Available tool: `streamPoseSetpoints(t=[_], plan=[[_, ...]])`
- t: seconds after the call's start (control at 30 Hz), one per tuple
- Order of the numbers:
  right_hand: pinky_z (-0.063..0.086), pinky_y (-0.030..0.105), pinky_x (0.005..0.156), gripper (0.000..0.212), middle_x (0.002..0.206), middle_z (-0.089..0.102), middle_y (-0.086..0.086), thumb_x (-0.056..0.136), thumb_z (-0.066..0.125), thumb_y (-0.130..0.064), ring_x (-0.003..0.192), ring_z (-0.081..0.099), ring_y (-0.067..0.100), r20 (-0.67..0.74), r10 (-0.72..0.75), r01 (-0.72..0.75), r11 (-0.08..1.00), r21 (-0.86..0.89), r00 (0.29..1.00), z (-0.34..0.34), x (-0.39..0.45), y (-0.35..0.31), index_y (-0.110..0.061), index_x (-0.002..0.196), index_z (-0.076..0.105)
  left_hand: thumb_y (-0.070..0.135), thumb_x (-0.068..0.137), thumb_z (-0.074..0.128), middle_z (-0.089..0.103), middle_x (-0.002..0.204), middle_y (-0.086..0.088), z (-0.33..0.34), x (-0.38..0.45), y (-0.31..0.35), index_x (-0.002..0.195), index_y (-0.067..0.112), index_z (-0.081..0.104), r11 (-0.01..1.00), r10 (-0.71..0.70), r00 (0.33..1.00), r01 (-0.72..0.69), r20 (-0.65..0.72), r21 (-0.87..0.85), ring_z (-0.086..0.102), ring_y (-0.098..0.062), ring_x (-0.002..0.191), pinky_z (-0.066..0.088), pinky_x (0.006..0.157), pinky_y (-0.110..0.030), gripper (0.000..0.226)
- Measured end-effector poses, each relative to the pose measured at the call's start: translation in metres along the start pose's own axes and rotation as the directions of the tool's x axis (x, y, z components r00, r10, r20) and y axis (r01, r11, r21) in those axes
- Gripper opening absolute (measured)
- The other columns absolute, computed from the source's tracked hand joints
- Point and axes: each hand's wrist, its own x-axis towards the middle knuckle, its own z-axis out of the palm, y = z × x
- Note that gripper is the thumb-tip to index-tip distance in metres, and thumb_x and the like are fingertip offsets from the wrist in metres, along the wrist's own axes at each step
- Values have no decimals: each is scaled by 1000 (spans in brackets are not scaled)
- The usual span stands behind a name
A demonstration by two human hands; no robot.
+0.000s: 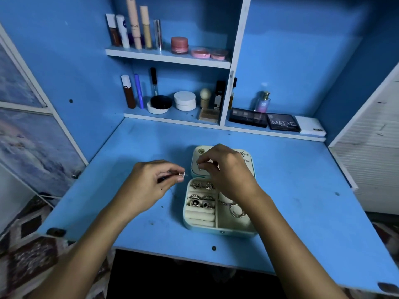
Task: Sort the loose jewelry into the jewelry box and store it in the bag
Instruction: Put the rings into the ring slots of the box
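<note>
The left hand (151, 182), just left of the open jewelry box (218, 230), pinched a small silver earring (182, 175) between thumb and fingertips. The right hand (226, 171) hovered over the box's lid half, fingers curled together as if pinching something tiny; what it held could not be told. Rings (201, 199) sat in the box's left-hand rolls, hoops (234, 209) in its right compartment. Sorting seemed under way; next, probably, the earring needed seating in the lid. No bag was visible.
</note>
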Motion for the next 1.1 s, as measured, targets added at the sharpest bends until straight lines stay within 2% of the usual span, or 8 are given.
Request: streamPoseSetpoints(t=[0.17,0.3,0.47,0.6,0.73,0.83,1.0,1.1], plan=[[35,-1,76,13,88,65,-5,85,73,-2,76,53,-5,-95,-19,21,1000,23,995,-5,-27,7,-12,92,78,14,83,77,74,86,13,8,-8,11,100,21,78,996,73,997,-74,17,48,69,0,79,54,74,-21,18],[38,5,74,12,84,67,-6,84,72,-4,74,54,-7,-145,-34,43,998,56,989,-8,-49,9,-12,90,77,24,85,74,68,90,20,12,-17,18,99,23,78,985,149,985,-156,87,74,63,3,81,42,69,-8,15],[39,8,73,9,82,65,-15,83,73,-12,77,54,-5,-122,-71,80,994,70,990,-10,-74,4,-17,90,76,32,83,70,65,88,24,18,-33,21,100,28,78,986,152,983,-157,101,51,62,4,84,37,70,-3,19],[35,3,77,9,83,67,-17,81,76,-13,80,49,-14,-79,-109,115,991,66,991,-10,-88,1,-18,89,77,32,80,74,63,80,24,20,-40,23,92,24,76,984,160,980,-168,116,64,59,6,77,33,69,1,14],[37,5,76,5,81,69,-16,82,75,-16,80,51,-6,-15,-112,113,989,100,994,-6,-95,-1,-20,85,76,28,80,75,64,79,23,20,-44,23,86,23,75,980,183,975,-191,123,60,59,2,75,33,69,1,8],[40,9,77,2,84,69,-15,83,75,-20,82,55,2,15,-121,119,989,93,993,-3,-97,0,-22,85,75,34,82,73,66,79,19,20,-45,23,85,24,76,979,191,974,-198,125,44,60,1,73,34,69,0,11],[46,18,76,3,88,67,-15,83,75,-25,85,57,4,31,-113,110,990,86,993,-2,-100,2,-25,86,75,35,84,69,68,80,18,22,-48,17,86,24,77,980,194,973,-198,128,18,60,-2,72,47,69,-15,14],[46,18,75,6,85,67,-15,81,79,-21,83,57,5,25,-110,107,989,106,994,-2,-99,2,-24,85,76,33,83,70,68,79,17,23,-48,18,85,23,77,979,201,972,-204,122,9,60,-2,72,46,69,-14,12]])
